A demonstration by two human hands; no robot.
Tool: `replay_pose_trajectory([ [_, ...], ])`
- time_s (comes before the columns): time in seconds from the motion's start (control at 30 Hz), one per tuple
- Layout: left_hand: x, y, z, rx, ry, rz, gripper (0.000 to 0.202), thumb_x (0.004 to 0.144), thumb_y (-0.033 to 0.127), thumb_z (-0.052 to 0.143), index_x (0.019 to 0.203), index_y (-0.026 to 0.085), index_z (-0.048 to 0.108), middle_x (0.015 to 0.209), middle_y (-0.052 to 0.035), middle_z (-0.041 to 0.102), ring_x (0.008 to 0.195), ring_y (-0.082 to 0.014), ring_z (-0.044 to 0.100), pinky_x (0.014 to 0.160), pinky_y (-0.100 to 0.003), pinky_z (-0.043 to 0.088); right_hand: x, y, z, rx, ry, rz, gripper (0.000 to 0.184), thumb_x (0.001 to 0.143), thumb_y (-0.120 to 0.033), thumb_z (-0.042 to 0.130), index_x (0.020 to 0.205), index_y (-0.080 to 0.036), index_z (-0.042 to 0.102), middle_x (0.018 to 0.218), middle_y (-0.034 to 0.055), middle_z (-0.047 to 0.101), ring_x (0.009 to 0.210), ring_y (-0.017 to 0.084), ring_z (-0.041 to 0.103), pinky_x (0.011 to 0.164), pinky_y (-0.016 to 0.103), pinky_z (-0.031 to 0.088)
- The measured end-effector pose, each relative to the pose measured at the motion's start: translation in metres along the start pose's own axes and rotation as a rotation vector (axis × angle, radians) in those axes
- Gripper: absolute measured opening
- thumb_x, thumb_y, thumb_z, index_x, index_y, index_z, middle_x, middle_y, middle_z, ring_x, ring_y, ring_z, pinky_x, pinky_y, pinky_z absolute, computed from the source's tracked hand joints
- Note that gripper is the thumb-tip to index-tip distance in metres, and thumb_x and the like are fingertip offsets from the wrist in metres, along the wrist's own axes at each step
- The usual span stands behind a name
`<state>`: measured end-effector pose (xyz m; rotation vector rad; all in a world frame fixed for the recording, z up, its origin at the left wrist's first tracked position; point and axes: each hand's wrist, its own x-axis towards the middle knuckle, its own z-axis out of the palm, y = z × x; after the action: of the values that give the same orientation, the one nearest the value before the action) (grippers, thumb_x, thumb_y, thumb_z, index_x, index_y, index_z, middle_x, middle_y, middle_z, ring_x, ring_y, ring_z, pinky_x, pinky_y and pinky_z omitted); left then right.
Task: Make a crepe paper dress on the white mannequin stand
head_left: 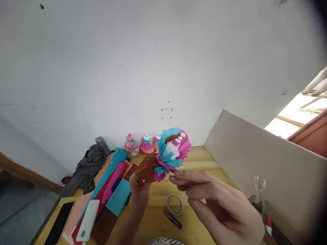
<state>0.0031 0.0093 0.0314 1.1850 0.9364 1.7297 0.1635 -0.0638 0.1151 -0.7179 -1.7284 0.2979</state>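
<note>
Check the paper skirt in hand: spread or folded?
Spread. The pink and teal paper skirt fans out in ruffles around a white bust, held above the table by the left hand.

Paper strips [112,187] crowd left, cardboard panel [255,156] walls right, bare table [204,161] between

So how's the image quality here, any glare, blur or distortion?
Head view: even, soft light on the wall and doll; the sunlit patch at upper right is blown out; dark vignette in the right corners; wide-angle bending of the edges; the near right hand is slightly soft, the doll fairly sharp.
</note>
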Motion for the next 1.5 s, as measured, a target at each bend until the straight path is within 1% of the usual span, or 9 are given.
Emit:
replay_pose_trajectory([
  [0.1,-0.002,0.0,0.003,-0.053,-0.083,-0.093,0.018,0.059,0.031,0.08,0.067,0.015,0.075,0.067,-0.0067,0.071,0.062,-0.0191,0.062,0.058,-0.03,0.052,-0.002,0.003,-0.001,0.043,0.02,0.017,0.025,0.08,0.002,0.049,0.087,-0.019,0.062,0.102,0.0105,0.072,0.09,0.022,0.07,0.067,0.031,0.062],
  [0.23,-0.003,-0.001,0.005,-0.106,-0.174,-0.19,0.028,0.06,0.039,0.081,0.054,0.014,0.068,0.052,-0.0025,0.063,0.05,-0.0123,0.051,0.049,-0.024,0.044,-0.002,0.007,-0.001,0.05,0.041,0.011,0.025,0.079,0.002,0.051,0.087,-0.02,0.063,0.098,0.0096,0.073,0.087,0.022,0.071,0.066,0.031,0.062],
  [0.4,-0.002,-0.002,0.005,-0.121,-0.243,-0.18,0.04,0.063,0.053,0.077,0.055,0.015,0.066,0.05,-0.002,0.059,0.049,-0.0117,0.047,0.048,-0.025,0.043,0.0,0.008,-0.001,0.046,0.089,0.025,0.025,0.078,0.001,0.053,0.087,-0.02,0.064,0.098,0.0097,0.073,0.085,0.023,0.071,0.066,0.033,0.061],
  [0.6,-0.001,-0.007,0.001,0.026,-0.309,-0.081,0.029,0.074,0.04,0.07,0.061,0.015,0.069,0.058,-0.0031,0.062,0.056,-0.0137,0.049,0.053,-0.027,0.044,0.001,0.009,-0.006,-0.001,0.055,-0.014,0.026,0.077,0.003,0.053,0.086,-0.019,0.064,0.097,0.0086,0.073,0.087,0.021,0.07,0.067,0.032,0.061],
  [0.77,0.0,-0.014,-0.005,-0.048,-0.33,-0.149,0.026,0.076,0.04,0.069,0.069,0.015,0.072,0.061,-0.003,0.065,0.058,-0.0139,0.05,0.056,-0.027,0.044,0.0,0.011,-0.008,-0.109,-0.019,-0.058,0.026,0.077,0.002,0.052,0.087,-0.019,0.064,0.095,0.0099,0.073,0.086,0.022,0.071,0.067,0.031,0.061],
  [1.0,0.0,-0.028,-0.015,-0.098,-0.31,-0.226,0.041,0.069,0.048,0.073,0.051,0.015,0.057,0.047,0.0009,0.051,0.05,-0.0094,0.04,0.05,-0.024,0.031,0.004,0.012,-0.008,-0.21,-0.07,-0.133,0.023,0.078,0.0,0.051,0.086,-0.018,0.063,0.09,0.0106,0.074,0.079,0.02,0.072,0.062,0.026,0.06],
  [1.27,-0.002,-0.019,-0.006,-0.129,-0.349,-0.319,0.044,0.068,0.048,0.072,0.049,0.017,0.048,0.045,0.0023,0.045,0.044,-0.0073,0.034,0.047,-0.024,0.027,0.002,0.019,-0.009,-0.282,-0.098,-0.204,0.023,0.078,0.002,0.051,0.086,-0.017,0.061,0.089,0.0112,0.073,0.08,0.019,0.071,0.059,0.025,0.059],
  [1.4,-0.002,-0.02,-0.009,-0.081,-0.344,-0.336,0.041,0.069,0.045,0.072,0.048,0.017,0.051,0.045,0.0021,0.046,0.045,-0.0076,0.035,0.047,-0.024,0.028,0.003,0.022,-0.009,-0.293,-0.089,-0.205,0.024,0.077,0.002,0.052,0.087,-0.017,0.061,0.09,0.0104,0.072,0.077,0.018,0.071,0.058,0.025,0.058],
  [1.5,-0.002,-0.02,-0.009,-0.069,-0.322,-0.316,0.041,0.068,0.048,0.073,0.05,0.016,0.055,0.045,0.0009,0.049,0.045,-0.0085,0.037,0.047,-0.025,0.03,0.003,0.022,-0.005,-0.315,-0.086,-0.204,0.022,0.078,0.001,0.052,0.087,-0.017,0.06,0.09,0.0108,0.072,0.079,0.018,0.071,0.059,0.024,0.057],
])
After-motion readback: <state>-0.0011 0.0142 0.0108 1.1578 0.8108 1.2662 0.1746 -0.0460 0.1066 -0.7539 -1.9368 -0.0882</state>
